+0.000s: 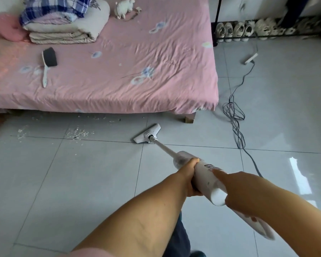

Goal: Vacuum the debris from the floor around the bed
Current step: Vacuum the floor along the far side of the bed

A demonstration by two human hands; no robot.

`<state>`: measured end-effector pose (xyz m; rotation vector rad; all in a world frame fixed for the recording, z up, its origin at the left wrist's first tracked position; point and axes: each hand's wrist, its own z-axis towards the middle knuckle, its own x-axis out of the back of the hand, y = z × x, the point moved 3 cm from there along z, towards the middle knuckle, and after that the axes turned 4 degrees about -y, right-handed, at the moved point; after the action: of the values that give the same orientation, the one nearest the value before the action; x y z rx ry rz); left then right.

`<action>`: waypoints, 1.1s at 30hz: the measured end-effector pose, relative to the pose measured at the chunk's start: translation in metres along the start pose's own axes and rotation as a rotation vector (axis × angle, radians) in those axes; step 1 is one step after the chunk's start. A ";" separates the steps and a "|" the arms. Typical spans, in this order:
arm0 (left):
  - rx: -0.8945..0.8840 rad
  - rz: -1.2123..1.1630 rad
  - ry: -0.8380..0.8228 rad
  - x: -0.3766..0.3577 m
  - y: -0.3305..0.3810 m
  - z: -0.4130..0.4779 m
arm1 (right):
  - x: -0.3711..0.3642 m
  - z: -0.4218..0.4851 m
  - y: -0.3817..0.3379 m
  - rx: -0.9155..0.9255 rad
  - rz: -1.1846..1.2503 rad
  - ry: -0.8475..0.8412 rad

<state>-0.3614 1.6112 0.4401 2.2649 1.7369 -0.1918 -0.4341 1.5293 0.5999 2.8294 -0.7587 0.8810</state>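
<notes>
Basically both hands on the white stick vacuum [208, 180], which runs from 5 o'clock up toward centre. Left hand [190, 175] wraps the body just behind the clear dust cup, grip clamped around it. Right hand [241, 191] sits further back on the body, index finger stretched along the top near the label, grip closed on the vacuum too.

The vacuum's floor head [147, 133] lies flat on the grey tile floor [82, 182], just past centre toward 12 o'clock, near the bed's foot corner but not touching it.

Debris [78, 133]: pale crumbs scattered at 9 to 10 o'clock of the floor head, well apart from it, plus a smaller patch [21, 132] further toward 9 o'clock and thin bits along the bed edge.

Bed [119, 71] with a pink sheet fills the 10 to 12 o'clock area. On it: a white-handled brush [46, 65] at 10 o'clock, folded blankets [63, 23] at 11, a small white plush toy [123, 6] at 12.

Grey cord [235, 115] coils on the floor at 2 o'clock, running up to a power strip [251, 58]. Row of shoes [248, 31] on a low rack at 1 o'clock.
</notes>
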 end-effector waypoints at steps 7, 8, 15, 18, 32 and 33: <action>0.024 0.007 -0.014 -0.017 -0.015 0.010 | -0.036 0.013 0.025 -0.058 -0.030 0.083; 0.024 0.002 -0.011 -0.015 -0.011 0.017 | -0.038 0.023 0.023 -0.057 -0.030 0.061; -0.050 -0.022 -0.026 0.010 0.030 0.062 | -0.021 0.077 0.001 -0.051 0.156 -0.095; -0.101 -0.033 -0.046 0.030 0.053 0.084 | -0.012 0.100 -0.016 -0.049 0.159 -0.048; -0.212 -0.069 0.008 0.135 0.153 0.145 | -0.015 0.231 -0.097 0.052 0.117 0.265; -0.223 -0.070 0.016 0.139 0.156 0.148 | -0.018 0.238 -0.099 0.074 0.114 0.288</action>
<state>-0.1649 1.6583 0.2830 2.0537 1.7516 0.0065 -0.2771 1.5716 0.3987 2.6540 -0.8667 1.3232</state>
